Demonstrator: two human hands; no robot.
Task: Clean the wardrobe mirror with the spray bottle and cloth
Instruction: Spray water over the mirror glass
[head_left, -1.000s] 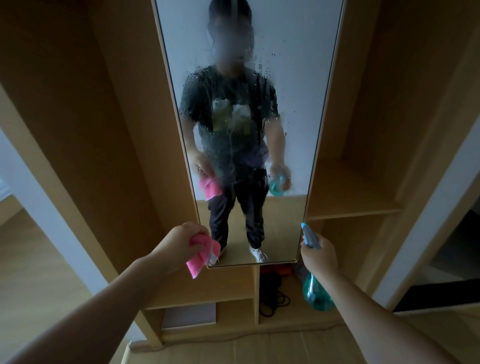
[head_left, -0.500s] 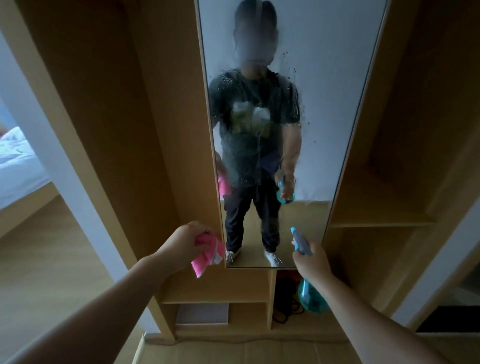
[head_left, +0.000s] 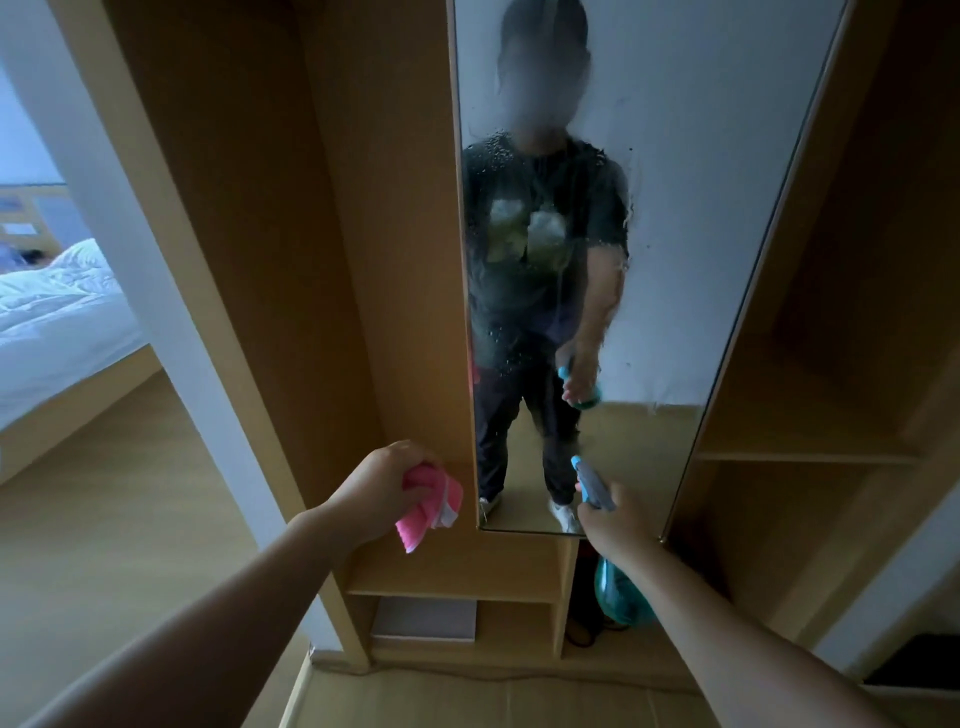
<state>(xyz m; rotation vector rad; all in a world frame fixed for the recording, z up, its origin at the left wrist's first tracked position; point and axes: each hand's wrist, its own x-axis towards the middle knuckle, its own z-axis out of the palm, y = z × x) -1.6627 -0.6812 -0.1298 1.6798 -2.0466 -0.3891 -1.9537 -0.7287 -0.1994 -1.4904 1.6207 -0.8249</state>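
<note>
In the head view, the pale print on the dark shirt reflected in the wardrobe mirror (head_left: 701, 208) is too blurred to read, and spray droplets (head_left: 498, 150) bead the glass across the reflected chest. The left hand (head_left: 382, 486) is curled tight round a bunched pink cloth (head_left: 428, 506), held just beside the mirror's lower left corner in front of the wooden wardrobe (head_left: 363, 260) panel; whether the cloth touches the wood cannot be told. The right hand (head_left: 615, 522) grips the neck of the teal spray bottle (head_left: 618, 592), whose blue nozzle points at the bottom of the glass.
</note>
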